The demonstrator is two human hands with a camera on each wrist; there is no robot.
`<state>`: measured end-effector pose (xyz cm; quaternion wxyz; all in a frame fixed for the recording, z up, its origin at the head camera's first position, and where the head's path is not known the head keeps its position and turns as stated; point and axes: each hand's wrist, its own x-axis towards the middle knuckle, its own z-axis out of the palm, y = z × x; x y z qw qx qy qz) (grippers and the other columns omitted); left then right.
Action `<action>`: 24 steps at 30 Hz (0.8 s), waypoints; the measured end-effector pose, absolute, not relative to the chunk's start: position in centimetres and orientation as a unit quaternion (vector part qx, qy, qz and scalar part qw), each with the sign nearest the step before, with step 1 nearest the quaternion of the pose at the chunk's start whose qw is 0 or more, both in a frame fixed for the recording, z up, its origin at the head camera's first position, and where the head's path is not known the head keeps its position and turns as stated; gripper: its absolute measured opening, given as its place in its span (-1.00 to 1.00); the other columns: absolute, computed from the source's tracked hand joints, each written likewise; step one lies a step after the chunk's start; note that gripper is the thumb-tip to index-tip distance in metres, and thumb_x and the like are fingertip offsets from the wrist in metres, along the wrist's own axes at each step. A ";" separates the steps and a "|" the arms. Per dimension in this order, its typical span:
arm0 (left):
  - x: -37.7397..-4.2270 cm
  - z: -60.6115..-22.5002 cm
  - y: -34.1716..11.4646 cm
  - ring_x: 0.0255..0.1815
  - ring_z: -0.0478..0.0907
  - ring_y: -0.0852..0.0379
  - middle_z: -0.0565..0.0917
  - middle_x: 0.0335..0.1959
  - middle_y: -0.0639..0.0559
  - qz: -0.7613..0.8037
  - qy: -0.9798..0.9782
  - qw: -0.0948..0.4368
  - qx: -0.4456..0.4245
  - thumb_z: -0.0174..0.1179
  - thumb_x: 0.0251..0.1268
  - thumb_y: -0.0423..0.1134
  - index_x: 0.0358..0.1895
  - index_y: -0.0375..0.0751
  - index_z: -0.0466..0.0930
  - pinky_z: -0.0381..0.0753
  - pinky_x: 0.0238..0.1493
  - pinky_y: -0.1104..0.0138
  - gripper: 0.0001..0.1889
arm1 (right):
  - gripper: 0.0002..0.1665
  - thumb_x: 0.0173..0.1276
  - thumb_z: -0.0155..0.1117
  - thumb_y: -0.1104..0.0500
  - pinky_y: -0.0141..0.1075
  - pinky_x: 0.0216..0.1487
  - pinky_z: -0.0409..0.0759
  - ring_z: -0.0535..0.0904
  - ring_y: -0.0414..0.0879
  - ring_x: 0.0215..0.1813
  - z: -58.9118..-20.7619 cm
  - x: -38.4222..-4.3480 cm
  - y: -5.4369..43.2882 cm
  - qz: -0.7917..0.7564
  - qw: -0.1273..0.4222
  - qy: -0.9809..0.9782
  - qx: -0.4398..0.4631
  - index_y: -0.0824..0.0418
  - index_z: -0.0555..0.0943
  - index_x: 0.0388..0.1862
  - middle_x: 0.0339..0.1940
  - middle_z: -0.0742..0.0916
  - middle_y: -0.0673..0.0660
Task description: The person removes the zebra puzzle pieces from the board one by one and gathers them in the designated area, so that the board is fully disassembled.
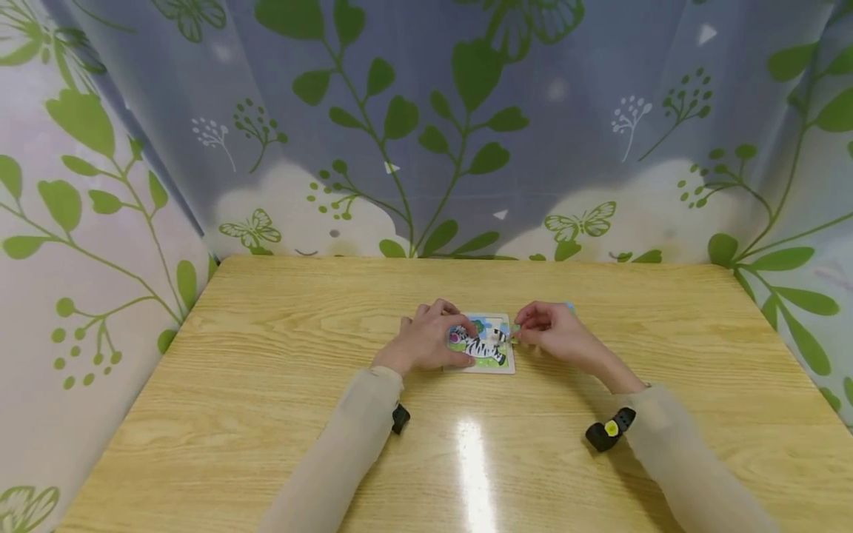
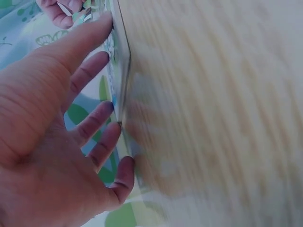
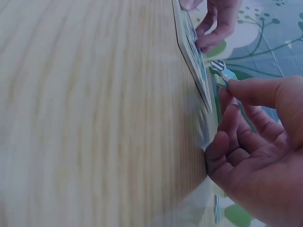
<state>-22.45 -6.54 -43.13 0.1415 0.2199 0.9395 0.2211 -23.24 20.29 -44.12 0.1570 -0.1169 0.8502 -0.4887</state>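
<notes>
A small jigsaw puzzle in a pale frame (image 1: 511, 363) lies on the table, with a zebra on green and blue ground. My left hand (image 1: 421, 342) rests over its left part, thumb and index fingertip touching the picture. In the left wrist view, the fingers (image 2: 92, 124) are spread along the puzzle's edge. Just right of the frame, my right hand (image 1: 561, 334) pinches a small puzzle piece (image 3: 226, 72) between thumb and fingertips. This piece shows blue, green and black-and-white stripes. Part of the puzzle's left side is hidden under my left hand.
The wooden table (image 1: 266, 429) extends around the puzzle. Behind the right hand, a bit of a blue piece (image 1: 569, 306) shows on the table. A leaf-patterned curtain (image 1: 426, 148) hangs along the back and sides. Black straps with cameras sit at both wrists.
</notes>
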 end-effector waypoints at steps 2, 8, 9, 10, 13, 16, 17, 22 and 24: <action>-22.2 -43.0 -6.5 0.45 0.24 -0.21 0.32 0.47 0.02 0.216 0.940 0.138 0.223 0.40 0.27 0.16 0.16 0.33 0.62 0.20 0.34 -0.33 -0.59 | -0.77 0.48 0.27 0.23 -0.28 -0.27 0.58 0.60 -0.03 -0.20 -44.1 -23.1 20.9 -0.484 0.151 0.854 -0.118 0.33 0.57 0.02 -0.15 0.71 0.22; -21.6 -42.8 -6.2 0.41 0.29 -0.19 0.40 0.43 0.03 0.199 0.944 0.117 0.236 0.38 0.29 0.13 0.20 0.29 0.65 0.26 0.35 -0.24 -0.59 | -0.73 0.49 0.28 0.19 -0.28 -0.31 0.57 0.60 -0.07 -0.24 -44.1 -22.7 23.0 -0.479 0.128 0.861 -0.116 0.33 0.57 0.06 -0.14 0.70 0.25; -21.5 -42.7 -6.1 0.40 0.32 -0.18 0.43 0.41 0.02 0.201 0.943 0.116 0.238 0.38 0.29 0.12 0.19 0.27 0.66 0.28 0.34 -0.22 -0.59 | -0.72 0.49 0.28 0.19 -0.28 -0.31 0.57 0.60 -0.08 -0.24 -44.1 -22.6 23.4 -0.479 0.123 0.861 -0.115 0.33 0.57 0.06 -0.14 0.70 0.25; -21.5 -42.7 -6.1 0.38 0.34 -0.17 0.45 0.39 0.01 0.203 0.942 0.116 0.241 0.39 0.29 0.11 0.18 0.25 0.67 0.30 0.34 -0.21 -0.59 | -0.71 0.50 0.28 0.18 -0.28 -0.31 0.57 0.60 -0.09 -0.25 -44.1 -22.5 23.8 -0.479 0.119 0.862 -0.115 0.33 0.56 0.07 -0.13 0.70 0.26; -21.4 -42.6 -6.0 0.30 0.42 -0.13 0.50 0.31 -0.02 0.216 0.937 0.123 0.244 0.39 0.29 0.08 0.17 0.19 0.68 0.38 0.32 -0.16 -0.61 | -0.70 0.51 0.27 0.18 -0.30 -0.30 0.57 0.60 -0.12 -0.25 -44.2 -22.3 24.9 -0.477 0.107 0.865 -0.111 0.34 0.56 0.09 -0.12 0.70 0.26; -21.5 -42.9 -6.1 0.22 0.47 -0.07 0.53 0.23 -0.02 0.234 0.933 0.132 0.240 0.40 0.30 0.04 0.16 0.17 0.69 0.44 0.27 -0.08 -0.62 | -0.70 0.51 0.26 0.18 -0.30 -0.31 0.58 0.61 -0.13 -0.26 -44.1 -22.2 26.0 -0.472 0.101 0.869 -0.105 0.35 0.55 0.09 -0.11 0.71 0.27; -21.6 -43.0 -6.1 0.19 0.48 -0.04 0.53 0.21 -0.02 0.239 0.932 0.133 0.239 0.40 0.29 0.03 0.16 0.17 0.69 0.46 0.25 -0.05 -0.62 | -0.70 0.52 0.25 0.19 -0.30 -0.32 0.59 0.61 -0.13 -0.25 -44.1 -22.1 26.4 -0.469 0.099 0.871 -0.104 0.35 0.55 0.09 -0.11 0.71 0.27; -22.0 -43.4 -6.3 0.10 0.48 0.03 0.53 0.15 0.03 0.259 0.926 0.140 0.234 0.43 0.27 0.01 0.13 0.18 0.69 0.46 0.18 0.01 -0.63 | -0.71 0.53 0.24 0.17 -0.29 -0.32 0.60 0.62 -0.15 -0.25 -43.8 -21.9 28.1 -0.451 0.087 0.884 -0.087 0.33 0.56 0.08 -0.12 0.70 0.27; -22.2 -43.5 -6.3 0.10 0.48 0.03 0.53 0.15 0.04 0.261 0.926 0.144 0.233 0.43 0.26 0.02 0.13 0.19 0.69 0.45 0.19 0.00 -0.63 | -0.71 0.53 0.23 0.16 -0.29 -0.33 0.60 0.62 -0.16 -0.25 -43.7 -21.9 28.9 -0.442 0.080 0.889 -0.085 0.33 0.57 0.08 -0.11 0.70 0.28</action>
